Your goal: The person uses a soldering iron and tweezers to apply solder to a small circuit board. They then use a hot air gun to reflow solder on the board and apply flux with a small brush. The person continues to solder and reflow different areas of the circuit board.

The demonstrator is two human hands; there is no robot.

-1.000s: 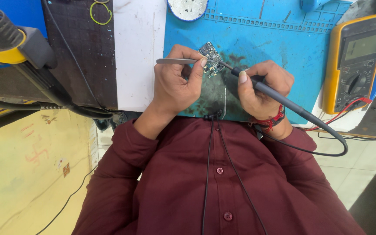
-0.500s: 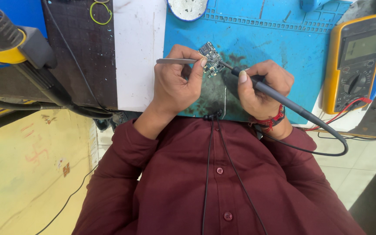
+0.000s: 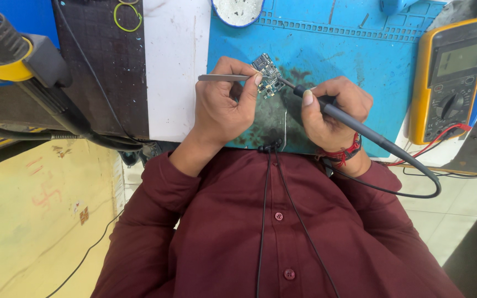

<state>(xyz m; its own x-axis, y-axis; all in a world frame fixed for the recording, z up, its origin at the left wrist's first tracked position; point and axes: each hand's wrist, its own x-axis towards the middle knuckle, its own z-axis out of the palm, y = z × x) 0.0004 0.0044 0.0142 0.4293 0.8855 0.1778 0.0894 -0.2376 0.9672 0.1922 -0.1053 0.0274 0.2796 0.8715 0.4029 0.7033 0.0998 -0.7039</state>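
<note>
The small circuit board (image 3: 268,74) lies on the blue mat (image 3: 349,55) between both hands; light, stiff, fragile, best held by its edges. Left hand (image 3: 224,105) pinches tweezers (image 3: 222,78); right hand (image 3: 332,107) grips a soldering iron (image 3: 354,124), tip touching the board.

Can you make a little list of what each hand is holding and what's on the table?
left hand: holds thin metal tweezers
right hand: holds black soldering iron, tip at the board
between the hands: small circuit board
under it: blue mat, dark-stained
far right: yellow multimeter with red and black leads
top edge: round white dish
</note>
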